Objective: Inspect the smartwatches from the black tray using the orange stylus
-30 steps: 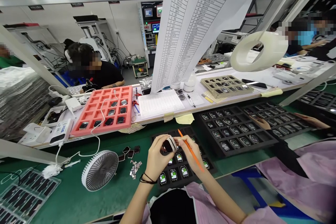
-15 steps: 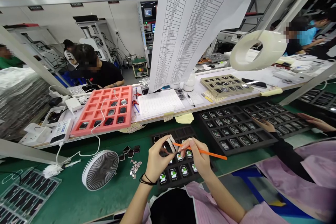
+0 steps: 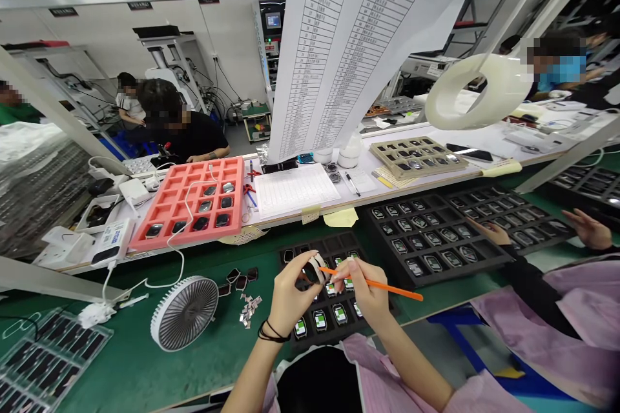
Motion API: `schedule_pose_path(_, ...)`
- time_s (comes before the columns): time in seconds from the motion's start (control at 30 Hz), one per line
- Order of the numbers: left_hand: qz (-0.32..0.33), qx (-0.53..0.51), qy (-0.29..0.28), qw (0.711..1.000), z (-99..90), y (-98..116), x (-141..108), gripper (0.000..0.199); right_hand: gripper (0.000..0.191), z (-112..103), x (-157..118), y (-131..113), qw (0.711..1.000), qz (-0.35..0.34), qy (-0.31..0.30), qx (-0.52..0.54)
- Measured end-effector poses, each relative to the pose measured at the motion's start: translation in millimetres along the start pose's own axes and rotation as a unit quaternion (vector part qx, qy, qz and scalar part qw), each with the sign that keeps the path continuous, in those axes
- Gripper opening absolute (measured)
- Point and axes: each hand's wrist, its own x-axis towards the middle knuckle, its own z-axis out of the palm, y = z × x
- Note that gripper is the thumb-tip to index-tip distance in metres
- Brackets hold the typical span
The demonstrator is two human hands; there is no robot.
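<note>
My left hand [image 3: 292,289] grips a silver-rimmed watch case [image 3: 317,268] by its edges, tilted up between thumb and fingers. In my right hand [image 3: 367,287] is a thin orange stick [image 3: 400,291], pinched like a pen. Its tip meets the rim of the case; whether it presses on it I cannot tell. Both hands are above a black tray [image 3: 334,244], where several watches [image 3: 340,314] show lit green and white screens. The inner face of the held case is mostly hidden by my fingers.
Left of the tray lie loose dark watch frames [image 3: 237,279], small metallic pieces [image 3: 249,311] and a fan [image 3: 185,313]. Black watch trays [image 3: 436,239] stand right, with a co-worker's hands [image 3: 489,231] there. A red tray [image 3: 194,193] sits on the shelf; paper sheets [image 3: 334,45] hang overhead.
The orange stick's rear end has shifted slightly right and down. The hanging paper has swung a little left. At far right, the co-worker's other hand has lifted away from the tray.
</note>
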Motion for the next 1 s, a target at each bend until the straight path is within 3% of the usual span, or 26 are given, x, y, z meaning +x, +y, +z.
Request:
schedule_pose_path(0.17,0.026,0.027,0.014,0.999,1.1,1.4,-0.6,0.037,0.045,1.6,-0.8,2.4,0.999,-0.030,0.011,-0.030)
schedule_pose_path(0.47,0.003,0.031,-0.010,0.999,-3.2,4.9,5.8,0.042,0.033,-7.6,-4.8,16.2,0.999,-0.040,0.021,-0.018)
schedule_pose_path(0.57,-0.004,0.078,-0.010,0.997,-4.5,4.5,8.4,0.043,0.022,-3.3,-4.7,22.1,0.999,0.030,0.008,-0.031)
schedule_pose_path(0.7,-0.008,0.077,-0.034,0.996,-2.4,4.8,8.5,0.048,0.044,6.6,-5.6,30.5,0.986,0.152,-0.072,0.009)
schedule_pose_path(0.83,-0.030,0.000,-0.055,0.998,-2.2,5.7,8.3,0.052,0.047,7.6,-5.4,32.4,0.971,0.217,-0.058,0.078)
schedule_pose_path(1.0,-0.024,-0.062,-0.058,0.996,-4.0,6.5,10.6,0.044,0.051,3.3,-3.0,26.6,0.955,0.259,-0.045,0.138)
